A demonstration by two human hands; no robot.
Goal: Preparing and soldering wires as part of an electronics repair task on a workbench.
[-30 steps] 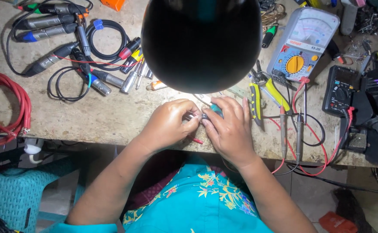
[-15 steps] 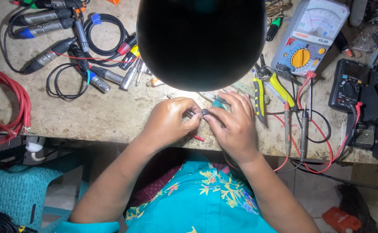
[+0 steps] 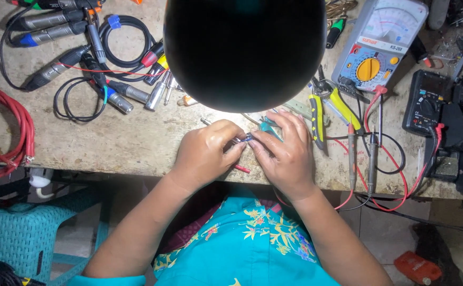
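My left hand (image 3: 207, 153) and my right hand (image 3: 284, 153) meet at the near edge of the worn workbench (image 3: 115, 143). Between their fingertips they pinch a small metal connector part (image 3: 244, 139). A thin red wire (image 3: 242, 169) sticks out below my left hand. A teal-handled tool (image 3: 267, 127) lies just behind my right fingers. A large dark round shape (image 3: 244, 50) covers the bench above the hands and hides what lies there.
Audio cables with metal plugs (image 3: 110, 90) lie at the back left, a red cable coil (image 3: 6, 132) at the left edge. Yellow-handled pliers (image 3: 324, 108), an analogue multimeter (image 3: 379, 47), a black digital meter (image 3: 427, 103) and red and black probes (image 3: 361, 151) sit right. A teal stool (image 3: 30, 233) stands below.
The view has shifted slightly. Both hands stay together on the small connector part, with only small finger movements.
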